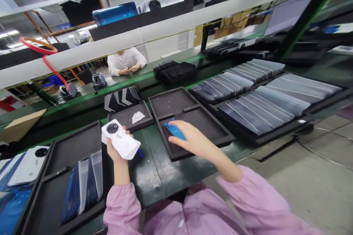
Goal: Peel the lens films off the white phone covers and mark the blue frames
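My left hand [115,151] is wrapped round a small stack of white phone back covers [122,142], with a round black camera ring near the upper end. The stack is tilted above the green table [146,180]. Over the black tray [204,121] in the middle, my right hand [193,137] grips a blue phone back cover [174,130] between thumb and fingers. Part of that cover is hidden under the hand. A blue pen-like item [141,153] shows just beside the white stack.
On the left, a black tray [74,147] holds a fanned row of covers [82,181]. Several rows of grey-wrapped panels [264,106] fill trays at right. A small tray [125,117] bears a crumpled white piece [138,117]. A person [125,62] sits across the bench.
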A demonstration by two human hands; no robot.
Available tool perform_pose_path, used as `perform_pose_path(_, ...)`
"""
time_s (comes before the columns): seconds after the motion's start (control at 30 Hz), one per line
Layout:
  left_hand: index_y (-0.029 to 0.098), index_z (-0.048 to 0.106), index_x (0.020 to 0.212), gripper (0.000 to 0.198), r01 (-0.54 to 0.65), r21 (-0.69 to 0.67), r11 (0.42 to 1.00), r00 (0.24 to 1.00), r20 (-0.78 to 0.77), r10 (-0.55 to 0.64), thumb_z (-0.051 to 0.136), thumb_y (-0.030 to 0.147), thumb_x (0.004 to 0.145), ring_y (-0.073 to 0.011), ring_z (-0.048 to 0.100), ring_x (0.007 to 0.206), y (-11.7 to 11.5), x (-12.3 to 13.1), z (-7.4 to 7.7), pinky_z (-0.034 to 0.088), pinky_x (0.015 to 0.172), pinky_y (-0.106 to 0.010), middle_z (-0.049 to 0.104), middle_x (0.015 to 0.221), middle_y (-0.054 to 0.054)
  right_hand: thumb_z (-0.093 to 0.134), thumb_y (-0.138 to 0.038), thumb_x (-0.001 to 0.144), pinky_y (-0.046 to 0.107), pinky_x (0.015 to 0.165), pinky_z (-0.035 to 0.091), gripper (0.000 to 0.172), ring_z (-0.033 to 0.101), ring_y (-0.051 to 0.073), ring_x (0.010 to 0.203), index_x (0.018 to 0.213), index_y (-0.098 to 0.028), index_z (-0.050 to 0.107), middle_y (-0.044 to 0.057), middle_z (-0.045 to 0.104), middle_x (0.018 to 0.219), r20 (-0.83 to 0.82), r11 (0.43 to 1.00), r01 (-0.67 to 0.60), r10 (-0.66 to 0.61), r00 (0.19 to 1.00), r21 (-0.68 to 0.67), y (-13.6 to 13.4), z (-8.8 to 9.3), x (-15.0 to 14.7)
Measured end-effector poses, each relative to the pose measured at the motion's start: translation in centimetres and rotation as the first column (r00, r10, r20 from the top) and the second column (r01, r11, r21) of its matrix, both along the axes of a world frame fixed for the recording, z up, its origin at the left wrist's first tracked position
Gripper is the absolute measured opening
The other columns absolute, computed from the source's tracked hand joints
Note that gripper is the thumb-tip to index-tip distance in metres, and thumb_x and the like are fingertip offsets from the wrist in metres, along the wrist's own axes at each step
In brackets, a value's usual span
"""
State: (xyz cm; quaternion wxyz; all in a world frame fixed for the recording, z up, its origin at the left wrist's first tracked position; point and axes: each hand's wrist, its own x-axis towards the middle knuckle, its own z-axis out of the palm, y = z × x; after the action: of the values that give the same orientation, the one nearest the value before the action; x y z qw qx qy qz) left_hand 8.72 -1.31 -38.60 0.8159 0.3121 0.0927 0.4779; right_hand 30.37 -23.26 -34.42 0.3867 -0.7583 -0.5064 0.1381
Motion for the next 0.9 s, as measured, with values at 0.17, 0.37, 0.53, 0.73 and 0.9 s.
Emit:
perform_pose_path(0.17,0.012,0.070,0.123,0.075,0.107,0.000,0.994,0.992,-0.068,-0.107,0.087,0.061,0.069,-0.0268,0.072,0.082,-0.8,0.3,-0.5,0.062,0.072,-0.037,0.074,0.104,-0.014,0.099,-0.028,0.070,0.071,0.108,0.044,0.115,0.048,0.055,0.139,0.162,-0.003,0.034,0.040,0.047,0.149,0.132,0.860,0.339,-0.313,0.941,-0.382,4.4,-2.5,0.7)
perform_pose_path(0.37,0.006,0.070,0.119,0.073,0.214,-0.049,0.976,0.954,-0.204,-0.219,0.086,0.060,0.073,-0.0313,0.075,0.087,-2.4,1.7,-1.8,0.062,0.082,-0.043,0.076,0.097,-0.017,0.095,-0.024,0.069,0.061,0.103,0.050,0.121,0.052,0.050,0.133,0.166,-0.004,0.025,0.037,0.055,0.139,0.120,0.840,0.331,-0.310,0.943,-0.430,5.8,-4.2,1.0)
perform_pose_path(0.53,0.013,0.072,0.112,0.065,0.215,-0.057,0.975,0.953,-0.205,-0.223,0.097,0.044,0.061,-0.0254,0.074,0.088,-4.3,3.7,-2.0,0.062,0.088,-0.040,0.077,0.100,-0.011,0.088,-0.018,0.062,0.060,0.107,0.046,0.118,0.055,0.051,0.131,0.163,-0.001,0.030,0.034,0.060,0.135,-0.065,0.895,0.282,-0.323,0.944,-0.346,5.0,-4.3,4.3)
perform_pose_path(0.73,0.014,0.073,0.107,0.048,0.322,-0.115,0.940,0.918,-0.203,-0.340,0.089,0.032,0.066,-0.0243,0.073,0.086,-7.1,8.6,-1.3,0.060,0.089,-0.040,0.077,0.095,-0.009,0.081,-0.043,0.066,0.045,0.094,0.056,0.085,0.070,0.033,0.106,0.142,-0.014,0.056,0.012,0.072,0.109,-0.505,0.967,0.234,-0.254,0.825,-0.104,2.0,-4.4,8.0)
perform_pose_path(0.9,0.010,0.074,0.101,0.041,0.456,-0.170,0.874,0.850,-0.206,-0.484,0.072,0.029,0.064,-0.0287,0.072,0.083,-9.3,14.2,-1.4,0.057,0.090,-0.046,0.076,0.089,-0.012,0.084,-0.064,0.057,0.034,0.064,0.055,0.058,0.064,0.021,0.067,0.089,-0.020,0.063,0.002,0.064,0.072,-0.774,0.977,0.197,-0.060,0.631,0.085,0.3,-5.1,7.2)
